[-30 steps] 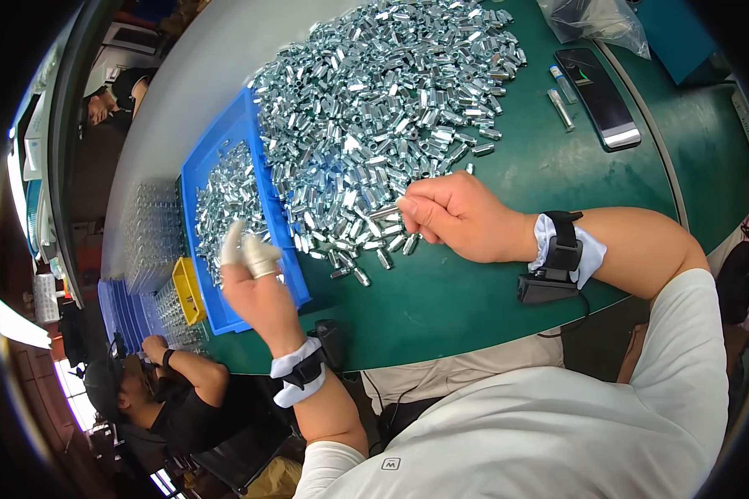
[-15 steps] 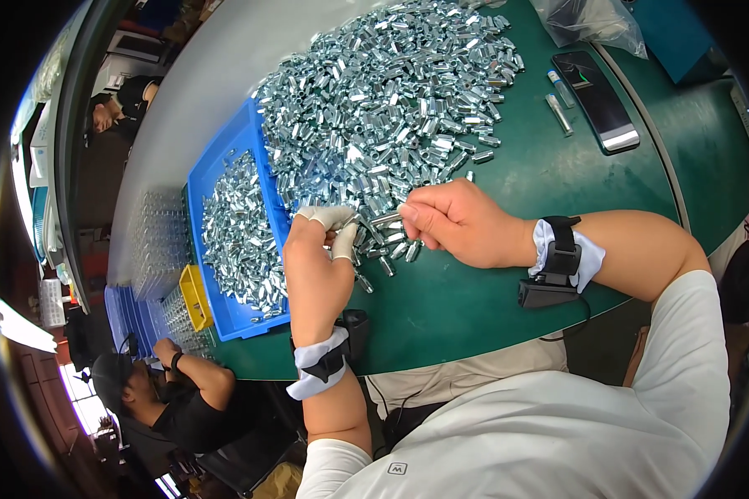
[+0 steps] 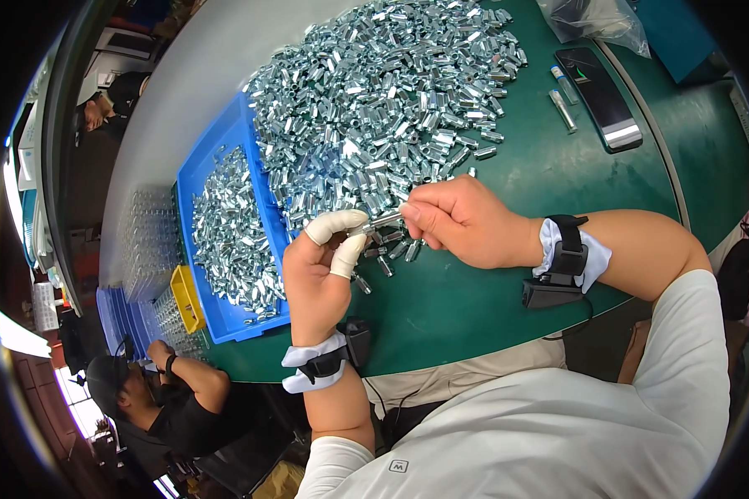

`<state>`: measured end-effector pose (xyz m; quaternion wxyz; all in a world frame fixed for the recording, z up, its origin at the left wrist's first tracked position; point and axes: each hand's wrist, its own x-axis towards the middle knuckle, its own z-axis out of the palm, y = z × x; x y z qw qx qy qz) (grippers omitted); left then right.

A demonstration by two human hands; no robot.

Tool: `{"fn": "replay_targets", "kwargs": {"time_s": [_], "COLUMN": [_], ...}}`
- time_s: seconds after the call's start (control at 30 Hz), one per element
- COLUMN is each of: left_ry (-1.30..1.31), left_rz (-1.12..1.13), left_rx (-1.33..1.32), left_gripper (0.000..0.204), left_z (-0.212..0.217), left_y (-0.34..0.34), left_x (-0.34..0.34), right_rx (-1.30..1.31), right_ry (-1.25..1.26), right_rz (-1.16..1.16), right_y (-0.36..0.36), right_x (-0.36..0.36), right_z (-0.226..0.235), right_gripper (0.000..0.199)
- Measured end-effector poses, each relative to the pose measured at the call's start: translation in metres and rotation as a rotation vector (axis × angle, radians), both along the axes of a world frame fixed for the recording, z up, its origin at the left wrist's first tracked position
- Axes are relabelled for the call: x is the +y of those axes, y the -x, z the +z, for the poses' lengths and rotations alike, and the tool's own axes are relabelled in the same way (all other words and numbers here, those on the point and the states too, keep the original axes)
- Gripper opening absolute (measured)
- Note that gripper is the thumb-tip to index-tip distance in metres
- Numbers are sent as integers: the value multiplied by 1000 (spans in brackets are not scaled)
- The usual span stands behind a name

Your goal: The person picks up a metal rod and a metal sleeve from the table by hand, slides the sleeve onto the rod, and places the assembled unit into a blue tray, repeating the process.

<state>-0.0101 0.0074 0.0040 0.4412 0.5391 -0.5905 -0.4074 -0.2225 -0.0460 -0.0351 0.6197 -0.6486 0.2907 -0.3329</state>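
Observation:
White finger cots cover the thumb and forefinger of my left hand (image 3: pixel 320 266). Those two fingertips pinch a small shiny metal piece, apparently a long hex nut (image 3: pixel 367 229), mostly hidden by them. My right hand (image 3: pixel 462 220) is closed round a thin metal rod (image 3: pixel 387 219), with fingers and thumb pressed together. The rod points left and its tip meets the piece in my left hand; whether it is inside cannot be seen. Just beyond both hands spreads a large heap of long hex nuts (image 3: pixel 383 108), with several loose ones near my fingers.
A blue tray (image 3: pixel 279 241) of similar nuts lies at the left, near a yellow bin (image 3: pixel 186 299) and clear racks (image 3: pixel 151 241). A phone (image 3: pixel 599 100), two small tubes (image 3: pixel 562 111) and a plastic bag (image 3: pixel 599 25) lie at the right. A co-worker (image 3: pixel 162 391) sits at the left.
My left forefinger and thumb have come up off the heap's edge and closed on the metal piece at the rod's tip. The right hand has hardly moved.

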Motion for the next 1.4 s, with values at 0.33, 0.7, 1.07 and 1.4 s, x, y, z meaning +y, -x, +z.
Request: {"fn": "replay_targets", "kwargs": {"time_s": [0.33,0.7,1.07,1.4], "left_ry": [116,-77,187,100], "left_rz": [-10,-28,413,164], "left_rx": [-155,8,-394,-476], "left_gripper": [14,16,20,20], "left_z": [-8,-1,0,-11], "left_y": [3,6,-12,0], "left_x": [-2,5,5,-15], "right_rx": [16,0,-25,-51], "right_ry": [87,170,7,10], "right_rz": [4,42,26,16], "right_y": [0,-1,2,1], "right_x": [0,1,2,3], "right_z": [1,-3,3,2], "right_gripper": [31,31,34,34]}}
